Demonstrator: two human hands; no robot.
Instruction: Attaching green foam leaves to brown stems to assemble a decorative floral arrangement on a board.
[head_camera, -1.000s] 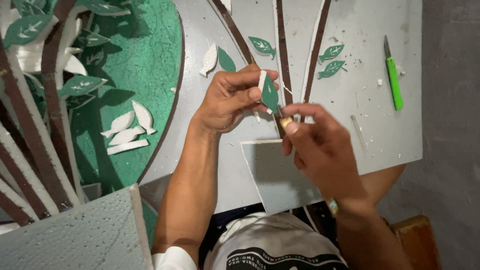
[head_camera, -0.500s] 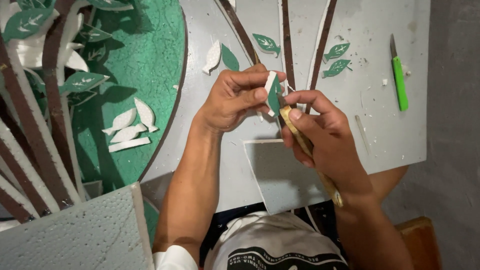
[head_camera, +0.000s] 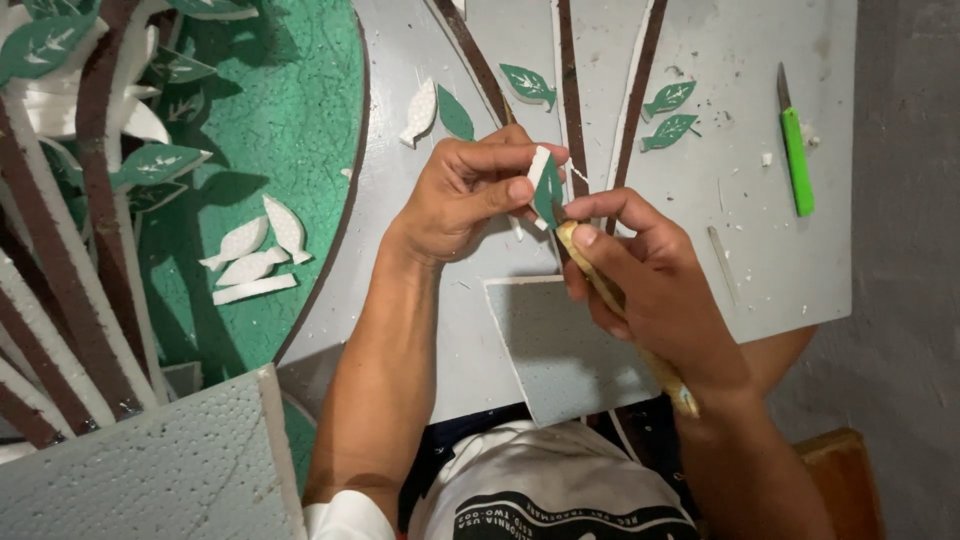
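My left hand (head_camera: 468, 190) pinches a small foam leaf piece (head_camera: 544, 186), green on its face and white on its edge, above the grey foam board (head_camera: 720, 270). My right hand (head_camera: 650, 285) grips a knife with a yellowish wooden handle (head_camera: 668, 375); its tip meets the leaf piece's edge, and the blade is mostly hidden by my fingers. Both hands hover over the brown painted strips (head_camera: 570, 90) on the board.
Finished green leaves (head_camera: 527, 83) (head_camera: 668, 112) lie on the board, and a green-handled cutter (head_camera: 796, 158) lies at right. White leaf cut-outs (head_camera: 250, 255) rest on a green round panel (head_camera: 270, 120). A grey foam offcut (head_camera: 560, 345) and a foam block (head_camera: 150, 470) sit near me.
My hands have stayed together at the leaf piece. The right hand shifted slightly, bringing the knife tip closer against the piece's edge.
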